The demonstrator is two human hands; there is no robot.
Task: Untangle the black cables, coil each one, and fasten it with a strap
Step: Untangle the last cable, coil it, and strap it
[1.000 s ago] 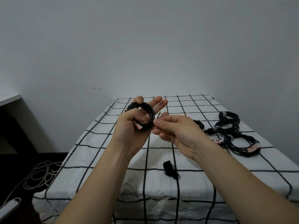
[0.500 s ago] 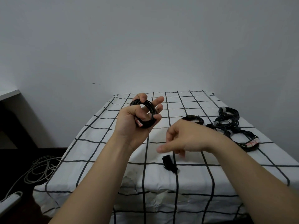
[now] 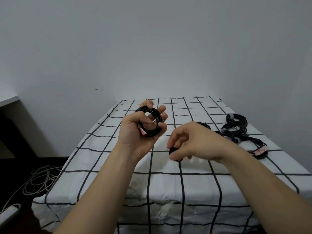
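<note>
Head view: our left hand (image 3: 135,132) holds the coil (image 3: 150,123) up above the surface (image 3: 194,107). The thumb is hooked through the ring and the fingers (image 3: 162,109) curl round its outside, clamped on the wound cable. A red-and-white tag shows at the coil's lower edge.

The change is on the other side. A second ago our right hand (image 3: 194,142) was up at the coil, fingertips pinched right beside it. Half a second ago it had dropped away with the fingers loose, reaching toward the strap lying on the cloth. Now its thumb and fingers are closed on the strap (image 3: 173,152), low and just right of the coil. We cannot tell whether the strap has cleared the cloth yet.

We read this as the coiling being done for this cable and the fastening step beginning. The strap has to come up and wrap the ring while the left grip keeps the loops from springing apart.

At the far right lie the bundles (image 3: 236,125) with pale straps round them, seemingly already fastened. One more dark coil (image 3: 204,124) peeks out behind the right hand. White cable (image 3: 40,179) lies on the floor to the left.
</note>
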